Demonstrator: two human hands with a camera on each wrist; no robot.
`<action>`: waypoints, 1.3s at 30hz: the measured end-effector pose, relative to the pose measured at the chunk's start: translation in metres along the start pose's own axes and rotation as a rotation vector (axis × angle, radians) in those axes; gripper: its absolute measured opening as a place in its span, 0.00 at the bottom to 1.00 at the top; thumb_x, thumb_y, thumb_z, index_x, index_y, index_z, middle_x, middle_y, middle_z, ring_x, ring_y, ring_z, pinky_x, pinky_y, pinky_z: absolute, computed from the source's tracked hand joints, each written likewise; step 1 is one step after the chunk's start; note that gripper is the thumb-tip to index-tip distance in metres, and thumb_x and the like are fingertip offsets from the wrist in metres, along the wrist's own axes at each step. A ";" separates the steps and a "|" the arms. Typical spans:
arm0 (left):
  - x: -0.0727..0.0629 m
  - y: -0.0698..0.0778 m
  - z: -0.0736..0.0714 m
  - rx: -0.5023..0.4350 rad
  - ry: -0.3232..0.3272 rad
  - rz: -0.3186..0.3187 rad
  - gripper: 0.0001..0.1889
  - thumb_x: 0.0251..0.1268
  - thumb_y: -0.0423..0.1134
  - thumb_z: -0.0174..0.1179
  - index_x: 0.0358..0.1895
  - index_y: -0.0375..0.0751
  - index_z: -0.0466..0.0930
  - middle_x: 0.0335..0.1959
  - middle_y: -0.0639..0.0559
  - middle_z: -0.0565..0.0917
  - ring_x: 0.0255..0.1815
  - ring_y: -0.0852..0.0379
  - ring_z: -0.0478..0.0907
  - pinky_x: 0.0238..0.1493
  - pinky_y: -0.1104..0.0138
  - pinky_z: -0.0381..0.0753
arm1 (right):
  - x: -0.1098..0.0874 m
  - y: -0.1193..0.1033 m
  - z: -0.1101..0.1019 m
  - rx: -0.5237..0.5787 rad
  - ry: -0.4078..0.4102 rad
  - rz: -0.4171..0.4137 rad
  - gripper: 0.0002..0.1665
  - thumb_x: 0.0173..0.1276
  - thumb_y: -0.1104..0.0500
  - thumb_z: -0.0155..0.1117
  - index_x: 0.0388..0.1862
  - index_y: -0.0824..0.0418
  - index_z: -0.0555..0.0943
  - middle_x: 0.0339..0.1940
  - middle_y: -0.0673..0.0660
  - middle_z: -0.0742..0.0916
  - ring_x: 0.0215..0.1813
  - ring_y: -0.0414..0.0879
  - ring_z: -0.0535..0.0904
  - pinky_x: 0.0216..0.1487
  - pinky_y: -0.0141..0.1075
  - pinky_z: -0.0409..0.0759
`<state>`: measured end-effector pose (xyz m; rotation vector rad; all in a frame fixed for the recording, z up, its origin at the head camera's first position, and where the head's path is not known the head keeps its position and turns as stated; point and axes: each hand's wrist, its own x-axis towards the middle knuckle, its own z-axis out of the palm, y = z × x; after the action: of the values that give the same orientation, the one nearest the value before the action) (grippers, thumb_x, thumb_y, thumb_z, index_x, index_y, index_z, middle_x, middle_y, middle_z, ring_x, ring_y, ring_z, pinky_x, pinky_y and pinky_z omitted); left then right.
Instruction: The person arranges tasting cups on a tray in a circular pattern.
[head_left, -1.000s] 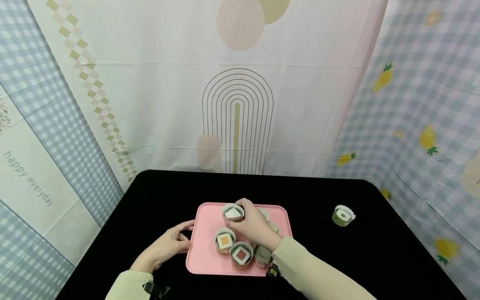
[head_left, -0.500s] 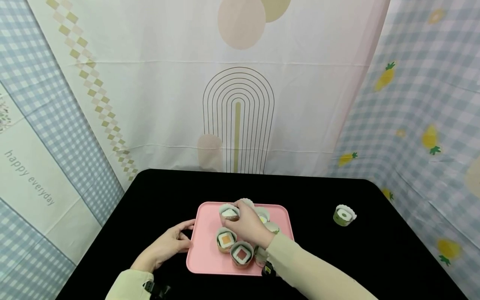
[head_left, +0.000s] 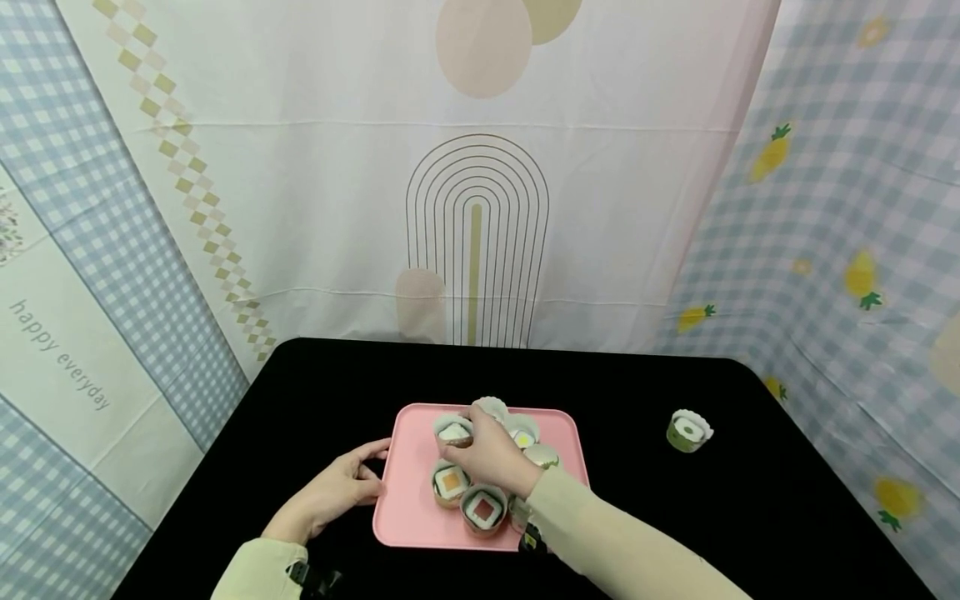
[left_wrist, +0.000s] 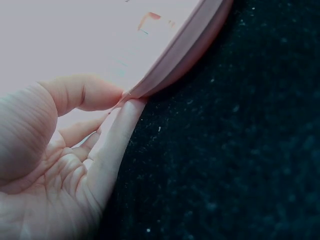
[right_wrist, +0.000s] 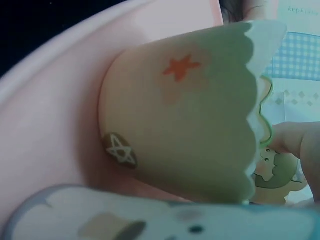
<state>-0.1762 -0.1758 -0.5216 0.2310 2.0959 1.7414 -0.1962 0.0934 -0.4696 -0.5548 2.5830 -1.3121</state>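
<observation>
A pink tray [head_left: 405, 521] lies on the black table, its left rim pinched between the thumb and fingers of my left hand [head_left: 337, 490]. The left wrist view shows the thumb on top of the rim [left_wrist: 135, 90]. My right hand [head_left: 495, 457] grips a scalloped paper baking cup [head_left: 453, 422] with a white filling, low over the tray's left back part. In front of it stand a cup with an orange-centred sushi roll [head_left: 451, 481] and one with a red-centred roll [head_left: 483, 507]. A star-printed cup [right_wrist: 175, 120] fills the right wrist view, partly hiding my right hand.
More paper cups stand on the tray behind and right of my hand, one with a yellow-spotted white filling [head_left: 523, 432]. Off the tray, a green cup with a white roll [head_left: 687, 431] sits at the table's right. Patterned cloths [head_left: 337, 208] hang behind.
My right hand has shifted left and slightly nearer with the paper cup, uncovering more of the cups at the back right of the tray. The left hand stays at the rim.
</observation>
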 end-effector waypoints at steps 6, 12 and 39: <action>0.000 0.001 0.001 -0.020 0.006 0.008 0.38 0.58 0.27 0.59 0.74 0.38 0.57 0.58 0.37 0.68 0.41 0.47 0.77 0.46 0.57 0.83 | 0.000 -0.001 0.000 0.026 -0.071 0.079 0.26 0.66 0.48 0.65 0.53 0.62 0.69 0.33 0.55 0.79 0.21 0.42 0.70 0.24 0.37 0.73; -0.001 0.002 0.002 -0.035 0.001 0.003 0.38 0.59 0.27 0.59 0.74 0.37 0.56 0.59 0.37 0.68 0.41 0.46 0.77 0.46 0.57 0.83 | -0.002 0.000 -0.001 0.003 -0.091 0.083 0.27 0.65 0.48 0.66 0.53 0.62 0.70 0.36 0.54 0.77 0.30 0.44 0.73 0.30 0.38 0.73; 0.000 0.001 0.002 -0.037 0.014 0.003 0.38 0.59 0.27 0.59 0.74 0.37 0.57 0.61 0.37 0.67 0.40 0.47 0.76 0.46 0.57 0.83 | -0.007 -0.006 -0.002 -0.050 -0.056 0.032 0.39 0.63 0.56 0.69 0.68 0.66 0.64 0.54 0.62 0.77 0.51 0.50 0.77 0.47 0.42 0.79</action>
<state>-0.1756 -0.1742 -0.5213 0.2126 2.0721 1.7866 -0.1887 0.0943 -0.4635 -0.5475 2.5746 -1.2081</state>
